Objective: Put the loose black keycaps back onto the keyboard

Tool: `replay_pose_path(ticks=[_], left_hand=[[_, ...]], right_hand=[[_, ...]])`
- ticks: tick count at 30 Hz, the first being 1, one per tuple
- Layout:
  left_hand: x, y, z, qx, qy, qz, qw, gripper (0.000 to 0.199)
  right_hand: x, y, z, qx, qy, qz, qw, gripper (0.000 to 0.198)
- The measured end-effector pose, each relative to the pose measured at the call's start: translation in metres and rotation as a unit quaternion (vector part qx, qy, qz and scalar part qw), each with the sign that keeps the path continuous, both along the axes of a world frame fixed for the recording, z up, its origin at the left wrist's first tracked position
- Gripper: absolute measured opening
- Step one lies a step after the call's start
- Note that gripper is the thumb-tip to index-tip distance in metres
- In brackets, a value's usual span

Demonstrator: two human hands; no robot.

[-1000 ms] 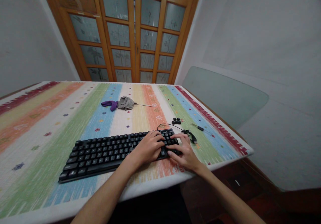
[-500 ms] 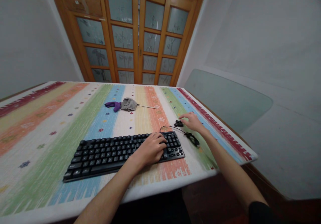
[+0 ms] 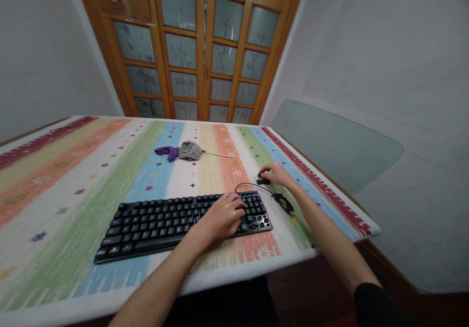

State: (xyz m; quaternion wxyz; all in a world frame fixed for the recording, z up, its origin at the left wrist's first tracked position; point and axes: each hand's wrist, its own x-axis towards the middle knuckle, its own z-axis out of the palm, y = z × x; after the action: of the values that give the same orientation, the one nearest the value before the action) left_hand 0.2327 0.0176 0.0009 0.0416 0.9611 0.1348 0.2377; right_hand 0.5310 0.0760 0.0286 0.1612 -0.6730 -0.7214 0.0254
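Observation:
A black computer keyboard (image 3: 157,227) lies across the front of the table. My left hand (image 3: 226,214) rests over its right part, fingers lightly bent on the keys and palm down. At the lower right of the number pad, several key positions (image 3: 261,222) show bare switches. My right hand (image 3: 276,173) is beyond the keyboard's right end, thumb and forefinger brought together on a black keycap at the small pile of loose keycaps (image 3: 263,181). The fingertips partly hide that keycap.
The keyboard's bundled black cable (image 3: 283,203) lies right of it, below my right forearm. Farther back sit a grey and purple cloth item (image 3: 189,151) and a thin metal rod (image 3: 219,154). A striped cloth (image 3: 120,171) covers the table; its right edge borders a wall.
My right hand has lowered slightly left onto the keycaps, and its spread fingers have closed in on one. My left hand stays on the keyboard. The view has shifted slightly.

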Motion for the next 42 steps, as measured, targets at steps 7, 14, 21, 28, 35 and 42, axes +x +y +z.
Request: replay_pose_path(ticks=[7, 14, 21, 28, 35, 42], left_hand=[[0.001, -0.003, 0.002, -0.013, -0.014, -0.015, 1.0, 0.017], [0.001, -0.005, 0.0, -0.012, 0.002, -0.024, 1.0, 0.016], [0.001, -0.004, 0.001, -0.021, 0.006, -0.027, 0.999, 0.017], [0.002, -0.004, 0.0, -0.025, -0.021, -0.033, 0.999, 0.021], [0.003, -0.004, -0.001, -0.024, -0.026, -0.036, 0.999, 0.024], [0.003, -0.005, 0.002, -0.026, -0.02, -0.038, 0.999, 0.026]], right_hand=[[-0.022, -0.05, 0.008, 0.096, 0.082, 0.064, 0.99, 0.016], [-0.054, -0.122, -0.017, 0.129, 0.224, 0.164, 0.952, 0.013], [-0.069, -0.145, -0.04, 0.156, 0.23, 0.184, 0.943, 0.009], [-0.071, -0.146, -0.045, 0.207, 0.182, 0.193, 0.942, 0.012], [-0.072, -0.146, -0.044, 0.228, 0.173, 0.2, 0.937, 0.013], [-0.074, -0.148, -0.045, 0.238, 0.142, 0.215, 0.937, 0.016]])
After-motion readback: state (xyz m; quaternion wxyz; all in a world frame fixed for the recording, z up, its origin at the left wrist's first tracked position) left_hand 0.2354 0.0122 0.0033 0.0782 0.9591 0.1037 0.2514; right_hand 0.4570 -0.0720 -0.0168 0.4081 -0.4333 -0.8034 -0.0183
